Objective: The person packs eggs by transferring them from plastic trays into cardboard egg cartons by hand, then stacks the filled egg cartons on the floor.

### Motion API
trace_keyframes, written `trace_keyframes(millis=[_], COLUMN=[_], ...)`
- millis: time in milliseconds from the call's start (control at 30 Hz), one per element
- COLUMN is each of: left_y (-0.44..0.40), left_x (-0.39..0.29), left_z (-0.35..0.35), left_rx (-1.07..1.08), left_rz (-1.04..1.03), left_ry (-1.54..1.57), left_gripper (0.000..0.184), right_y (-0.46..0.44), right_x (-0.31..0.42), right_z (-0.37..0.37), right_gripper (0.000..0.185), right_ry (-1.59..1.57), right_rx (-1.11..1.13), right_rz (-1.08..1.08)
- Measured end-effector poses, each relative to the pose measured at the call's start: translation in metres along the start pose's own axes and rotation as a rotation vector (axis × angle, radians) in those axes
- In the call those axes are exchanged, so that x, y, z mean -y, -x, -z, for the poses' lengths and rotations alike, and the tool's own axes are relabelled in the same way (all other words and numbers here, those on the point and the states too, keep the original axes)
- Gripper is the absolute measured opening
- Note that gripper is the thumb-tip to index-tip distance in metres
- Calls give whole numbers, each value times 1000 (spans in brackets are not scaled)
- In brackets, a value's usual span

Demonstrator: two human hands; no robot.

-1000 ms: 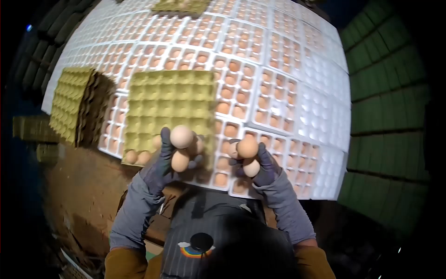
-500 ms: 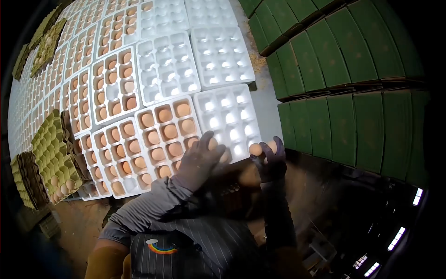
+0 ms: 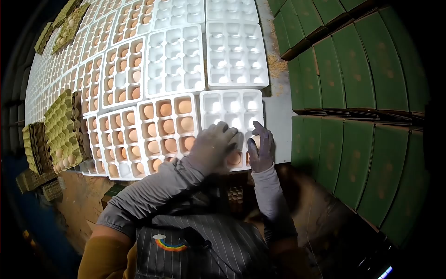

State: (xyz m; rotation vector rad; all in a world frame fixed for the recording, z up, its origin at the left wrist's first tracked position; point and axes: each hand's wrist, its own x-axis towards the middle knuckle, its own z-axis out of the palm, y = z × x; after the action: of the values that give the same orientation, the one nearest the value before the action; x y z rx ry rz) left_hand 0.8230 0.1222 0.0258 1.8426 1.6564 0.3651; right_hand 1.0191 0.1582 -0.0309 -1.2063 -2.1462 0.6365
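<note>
Both hands wear grey gloves and are over the near part of a white foam tray [image 3: 232, 97] at the right end of the front row. My left hand [image 3: 214, 145] is palm down with its fingers bent over the tray; what it holds, if anything, is hidden beneath it. My right hand [image 3: 263, 148] curls its fingers round a pale egg at the tray's right edge. A brown egg [image 3: 234, 159] sits in a near pocket between the hands. The tray's far pockets hold no eggs. Left of it stands a foam tray [image 3: 197, 111] of brown eggs.
More foam trays [image 3: 175, 59] extend behind and to the left, some filled. Yellow-green pulp trays [image 3: 60, 116] stand at the left, one with several eggs [image 3: 65, 162]. Green boxes [image 3: 348, 69] are stacked on the right. Several eggs [image 3: 235, 194] lie below the front edge.
The view has swung right from the pulp trays to the right-end trays. Both hands, which held several eggs each, have come down to the white tray, where a brown egg now shows in a pocket.
</note>
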Motion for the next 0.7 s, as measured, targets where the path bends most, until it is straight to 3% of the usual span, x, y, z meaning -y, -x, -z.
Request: trace_keyframes(millis=[100, 167, 200, 233, 267, 300, 367, 400, 467, 500, 567, 633, 700], left_y=[-21, -35, -33, -26, -19, -6, 30, 53, 100, 128, 192, 272, 350], left_x=[-3, 8, 9, 13, 12, 13, 26, 36, 72, 93, 145, 198, 242], left_z=[-43, -78, -75, -67, -60, -47, -1, 21, 59, 76, 106, 146, 180], left_rx=[-320, -410, -417, -430, -430, -436, -487, -447, -518, -549, -739, -747, -941], left_rz=[-210, -422, -420, -411, -390, -366, -412, -327, -260, -204, -91, 228, 477], left_ry=[270, 147, 162, 163, 218, 274, 214, 363, 307, 271, 131, 43, -156], left_gripper=[46, 49, 50, 50, 51, 52, 54, 55, 50, 48, 44, 45, 47], right_y=[-2, 8, 7, 16, 19, 21, 20, 20, 7, -24, -49, -78, -91], right_x=[-3, -11, -1, -26, -30, -32, -42, -50, -27, 36, 60, 151, 262], right_z=[3, -3, 0, -8, -10, -10, -14, -10, -17, -1, -29, -65, -119], right_gripper=[43, 44, 49, 54, 56, 55, 55, 56, 57, 54, 45, 36, 33], right_ry=[-47, -301, -499, -729, -704, -654, -745, -591, -543, 6, -128, -176, -301], right_rx=[49, -151, -219, -170, -72, 14, 68, 121, -79, -14, -48, 181, 369], right_rz=[-26, -409, -583, -614, -683, -566, -583, -564, -482, -329, -98, 9, 235])
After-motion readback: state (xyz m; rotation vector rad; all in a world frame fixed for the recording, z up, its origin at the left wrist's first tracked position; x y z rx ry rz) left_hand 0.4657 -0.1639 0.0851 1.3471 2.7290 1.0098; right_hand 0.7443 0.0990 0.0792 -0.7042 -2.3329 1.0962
